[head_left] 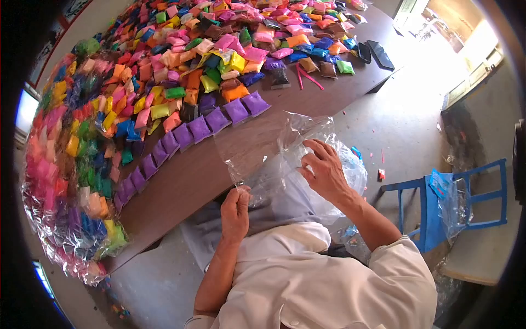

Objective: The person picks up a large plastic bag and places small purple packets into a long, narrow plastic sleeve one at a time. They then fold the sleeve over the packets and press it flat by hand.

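Note:
A clear plastic bag (252, 156) is spread between my two hands, over my lap and close to the table's front edge. My left hand (235, 211) is closed, with thumb and fingers pinching the bag's near left corner. At the bag's right side, my right hand (327, 171) has its fingers bent and apart, fingertips right at the crumpled film. More clear plastic (350, 170) billows beneath and beyond my right hand. Beyond the bag, a row of purple packets (198, 128) runs along the tabletop in a curved line.
A large heap of small colourful packets (175, 55) covers the brown table (192, 192). Pink strips (309, 78) and two dark phone-like objects (379, 55) lie at the right end. A blue chair (433, 214) with plastic on it stands on the floor at right.

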A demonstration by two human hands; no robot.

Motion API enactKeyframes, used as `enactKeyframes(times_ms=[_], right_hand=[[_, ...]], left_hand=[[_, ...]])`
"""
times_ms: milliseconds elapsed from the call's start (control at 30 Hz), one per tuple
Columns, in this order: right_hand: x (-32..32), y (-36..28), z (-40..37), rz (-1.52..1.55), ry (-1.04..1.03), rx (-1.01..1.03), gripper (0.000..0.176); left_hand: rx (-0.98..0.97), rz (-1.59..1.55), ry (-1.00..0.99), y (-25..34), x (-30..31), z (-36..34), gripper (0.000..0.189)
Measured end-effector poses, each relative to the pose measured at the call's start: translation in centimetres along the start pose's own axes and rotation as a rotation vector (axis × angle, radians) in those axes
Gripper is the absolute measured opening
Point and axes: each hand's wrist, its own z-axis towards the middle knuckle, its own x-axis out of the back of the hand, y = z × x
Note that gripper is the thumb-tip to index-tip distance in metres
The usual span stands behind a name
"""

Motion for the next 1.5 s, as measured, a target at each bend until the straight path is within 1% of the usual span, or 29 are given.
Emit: enactKeyframes(times_ms=[67, 100, 200, 233, 300, 367, 400, 500, 533, 567, 633, 733, 767, 800, 867, 933, 1033, 1133, 1233, 1267, 1333, 1367, 1433, 1500], right_hand=[[0.6, -0.7, 0.1, 0.041, 0.103, -0.024, 0.035], [1.2, -1.2, -0.5, 0.113, 0.176, -0.037, 0.034], [3.3, -1.6, 0.0, 0.276, 0.470, -0.040, 0.032], [4.6, -1.2, 0.0, 0.237, 0.573, -0.030, 0.029], [5.3, 0.5, 0.2, 0.656, 0.776, -0.143, 0.026], [7.6, 1.9, 0.3, 0.778, 0.842, -0.259, 0.029], [8.1, 2.8, 0.3, 0.758, 0.795, -0.248, 0.041], [8.5, 4.1, 0.5, 0.910, 0.518, -0.401, 0.058], [8.0, 4.6, 0.6, 0.943, 0.427, -0.450, 0.068], [7.2, 5.9, 0.7, 1.000, 0.341, -0.482, 0.067], [5.9, 7.0, 1.1, 1.327, 0.173, -0.471, 0.052], [3.9, 8.8, 1.6, 1.541, -0.002, -0.285, 0.044], [2.8, 10.0, 1.6, 1.650, -0.021, -0.171, 0.040], [2.3, 10.3, 2.1, 1.756, -0.040, -0.054, 0.036], [2.1, 10.8, 1.9, 1.834, -0.020, 0.021, 0.034], [5.2, 6.5, 2.7, 1.776, 0.054, -0.078, 0.037], [5.9, 5.8, 2.7, 1.874, 0.023, -0.094, 0.027], [6.0, 6.5, 2.8, 1.829, -0.011, -0.163, 0.032], [6.4, 6.2, 2.9, 1.886, -0.006, -0.218, 0.044], [6.4, 6.2, 2.9, 1.967, -0.002, -0.207, 0.045], [6.4, 6.1, 3.0, 2.127, 0.006, -0.184, 0.048], [6.5, 5.8, 3.2, 2.097, 0.041, -0.155, 0.046], [6.7, 5.0, 3.6, 2.039, 0.110, -0.101, 0.042], [6.0, 4.9, 3.4, 1.826, 0.196, -0.122, 0.042]], left_hand=[[-0.010, -0.041, 0.046, -0.4, -0.2, 0.1, 0.032], [0.010, -0.052, 0.054, 0.0, -0.1, -0.5, 0.032], [0.008, -0.094, 0.083, 0.3, 0.3, -0.1, 0.032], [0.009, -0.119, 0.075, 0.3, 0.0, -0.1, 0.031], [-0.002, -0.144, 0.070, 0.2, -0.2, 0.0, 0.029], [-0.018, -0.152, 0.073, -0.2, -0.2, -0.1, 0.029], [-0.003, -0.167, 0.071, -0.3, -0.1, 0.0, 0.029], [0.042, -0.201, 0.060, -0.4, 0.2, -0.1, 0.031], [0.053, -0.210, 0.056, -0.6, 0.2, -0.1, 0.031], [0.064, -0.218, 0.053, -0.7, 0.2, -0.1, 0.031], [0.046, -0.237, 0.027, -0.8, 0.1, -0.1, 0.032], [0.030, -0.223, 0.004, -0.6, 0.1, -0.1, 0.032], [0.026, -0.211, -0.003, -0.4, 0.2, -0.1, 0.033], [0.044, -0.204, 0.003, -0.4, 0.2, -0.1, 0.033], [0.073, -0.190, 0.009, -0.2, 0.1, 0.0, 0.033], [0.057, -0.162, -0.018, -0.3, -0.1, -0.1, 0.034], [0.038, -0.163, -0.045, -0.7, -0.1, 0.0, 0.034], [0.038, -0.171, -0.047, -0.7, -0.1, 0.0, 0.034], [0.046, -0.166, -0.048, 0.1, 0.0, 0.0, 0.034], [0.048, -0.163, -0.050, 0.3, 0.0, 0.0, 0.034], [0.043, -0.152, -0.033, -1.3, 0.3, -0.1, 0.038], [0.040, -0.145, -0.025, -1.9, 0.4, -0.1, 0.041], [0.054, -0.219, -0.044, -1.4, 0.4, -0.1, 0.041], [0.076, -0.305, -0.072, -1.0, 0.3, 0.0, 0.040]])
